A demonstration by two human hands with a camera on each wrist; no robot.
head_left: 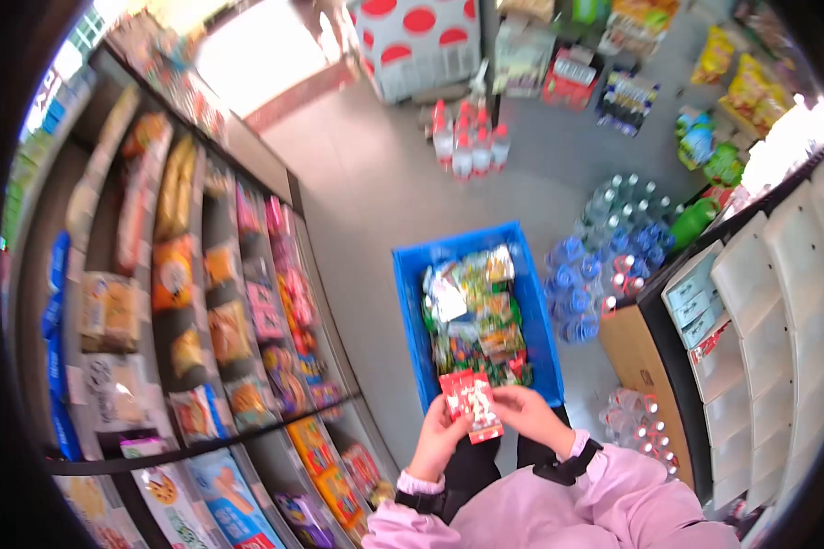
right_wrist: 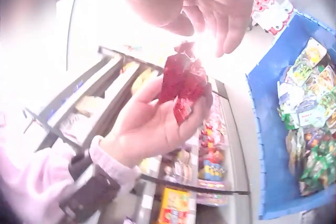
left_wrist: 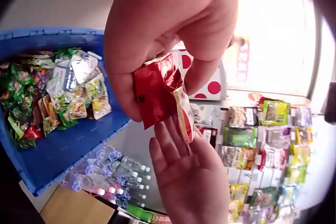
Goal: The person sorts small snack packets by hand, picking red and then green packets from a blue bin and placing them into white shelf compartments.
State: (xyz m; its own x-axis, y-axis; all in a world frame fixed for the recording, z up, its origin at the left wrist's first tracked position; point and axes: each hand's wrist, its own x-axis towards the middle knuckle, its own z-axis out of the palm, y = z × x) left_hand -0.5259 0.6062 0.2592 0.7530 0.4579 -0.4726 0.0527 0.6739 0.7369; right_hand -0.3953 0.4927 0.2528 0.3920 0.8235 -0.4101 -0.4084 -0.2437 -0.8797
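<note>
Small red snack packets (head_left: pixel 471 407) are in my left hand (head_left: pixel 439 439), above the near end of a blue crate (head_left: pixel 409 311). The left wrist view shows the left thumb and fingers pinching the red packets (left_wrist: pixel 155 92) from both sides. My right hand (head_left: pixel 533 421) is close on the other side. Its palm is turned up with fairly straight fingers in the left wrist view, the fingertips right at the packets' lower edge. Bagged snacks (head_left: pixel 471 306), many of them green, lie in the crate.
Shelves of packaged snacks (head_left: pixel 174 274) line the left side. Water bottles (head_left: pixel 572 284) stand on the floor right of the crate, beside a cardboard box (head_left: pixel 636 361) and a white rack (head_left: pixel 732 348). More bottles (head_left: pixel 471 142) and a red-dotted box (head_left: pixel 417 46) stand ahead.
</note>
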